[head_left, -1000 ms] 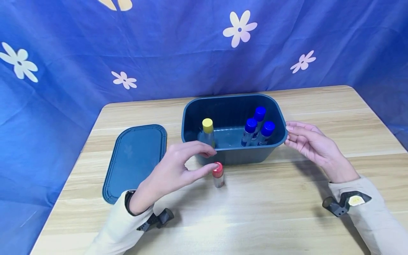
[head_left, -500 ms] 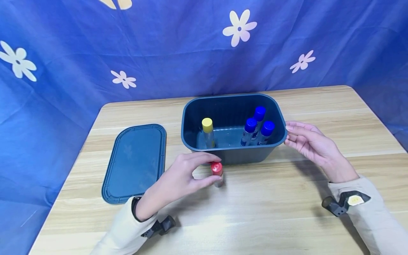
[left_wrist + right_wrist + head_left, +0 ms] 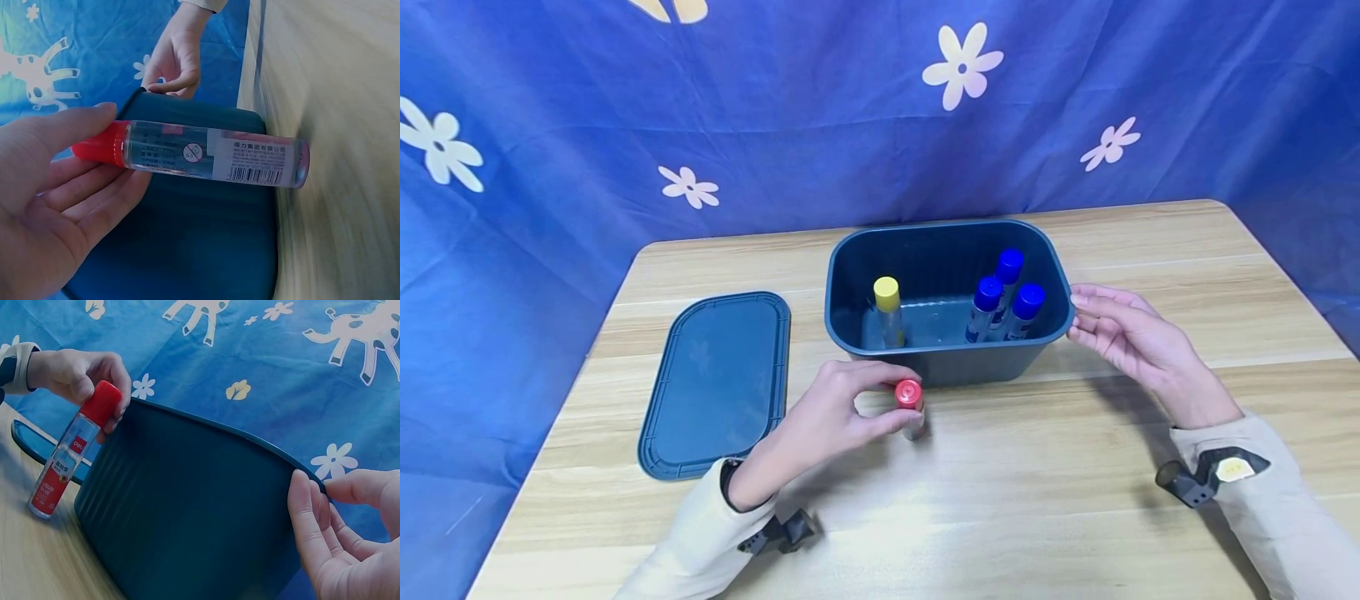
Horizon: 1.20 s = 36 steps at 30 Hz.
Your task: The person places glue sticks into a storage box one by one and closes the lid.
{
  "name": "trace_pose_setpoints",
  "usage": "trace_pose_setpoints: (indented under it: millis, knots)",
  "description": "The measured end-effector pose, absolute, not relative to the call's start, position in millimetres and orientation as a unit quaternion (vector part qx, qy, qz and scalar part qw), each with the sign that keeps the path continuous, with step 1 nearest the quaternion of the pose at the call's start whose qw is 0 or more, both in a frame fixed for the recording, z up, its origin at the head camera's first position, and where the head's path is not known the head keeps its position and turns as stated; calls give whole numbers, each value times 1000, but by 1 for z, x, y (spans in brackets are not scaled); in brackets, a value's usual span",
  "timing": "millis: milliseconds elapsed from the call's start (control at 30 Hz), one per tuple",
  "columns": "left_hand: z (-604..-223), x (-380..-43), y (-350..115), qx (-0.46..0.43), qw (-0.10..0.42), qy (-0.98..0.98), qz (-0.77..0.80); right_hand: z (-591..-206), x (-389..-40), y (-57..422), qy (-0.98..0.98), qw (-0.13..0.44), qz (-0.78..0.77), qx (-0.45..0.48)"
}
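Note:
My left hand point(image 3: 831, 408) pinches the red cap of a clear liquid glue bottle point(image 3: 909, 396) between thumb and fingers. In the right wrist view this glue bottle point(image 3: 62, 465) is in front of the bin, its base on or very close to the tabletop. A barcode label shows on the bottle point(image 3: 206, 156) in the left wrist view. With thumb and fingers, my right hand point(image 3: 1131, 346) grips the right-end rim of the dark teal bin point(image 3: 955, 367). Inside the bin, a yellow-capped bottle point(image 3: 887, 304) stands at the left and several blue-capped bottles point(image 3: 987, 300) at the right.
A flat dark teal lid point(image 3: 718, 375) lies on the wooden table point(image 3: 1000, 500), left of the bin. Behind the table hangs a blue cloth point(image 3: 820, 100) with white flowers.
My left hand has come down and toward me, and its fingers have closed round the red cap of the glue bottle. My right hand has stayed on the bin's rim.

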State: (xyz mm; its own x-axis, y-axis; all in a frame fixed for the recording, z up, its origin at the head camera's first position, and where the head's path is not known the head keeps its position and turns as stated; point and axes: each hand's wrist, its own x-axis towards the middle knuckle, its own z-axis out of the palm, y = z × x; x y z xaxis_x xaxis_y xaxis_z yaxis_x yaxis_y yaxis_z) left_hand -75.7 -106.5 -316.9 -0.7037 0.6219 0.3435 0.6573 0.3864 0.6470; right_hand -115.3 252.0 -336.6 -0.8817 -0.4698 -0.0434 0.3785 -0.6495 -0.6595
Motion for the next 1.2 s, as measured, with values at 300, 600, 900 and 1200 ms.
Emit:
trace_pose_setpoints:
  millis: [300,600,900,1200]
  knots:
    - [-319,-78,-107,-383,14,-822,-422,-337,-114,251,357,229,-904,-56]
    - [-314,-79,-107,-390,14,-824,-409,-336,-114,252,364,227,-901,-57]
    - [-303,-78,-104,-397,9,-818,-417,-336,-114,252,365,227,-901,-62]
    - [-288,-74,-100,-425,1,-798,-428,-336,-114,253,366,226,-901,-60]
